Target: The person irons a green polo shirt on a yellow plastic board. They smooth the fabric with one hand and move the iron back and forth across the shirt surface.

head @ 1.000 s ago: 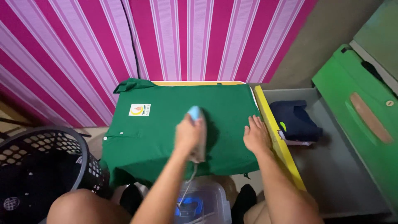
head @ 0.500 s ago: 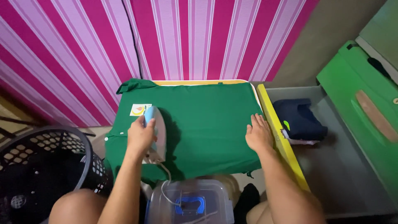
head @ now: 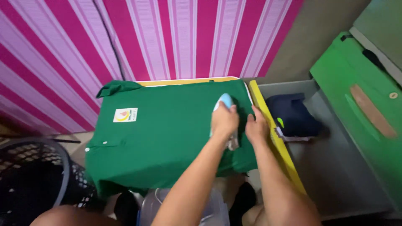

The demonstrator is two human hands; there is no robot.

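Iron (head: 225,109), pale blue, sits on the green shirt (head: 167,134) near its right edge, with the left hand (head: 224,120) wrapped closed around its handle. Just right of that grip, the right hand (head: 256,129) lies flat and open on the cloth, holding nothing. Further right, a folded navy garment (head: 291,117) rests in the grey drawer (head: 335,175); far left stands a black basket (head: 33,175).

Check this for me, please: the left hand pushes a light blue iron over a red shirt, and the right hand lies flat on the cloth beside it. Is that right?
One detail is wrong: the shirt is green, not red. The head view shows the left hand gripping the light blue iron on it, with the right hand flat on the cloth beside it.
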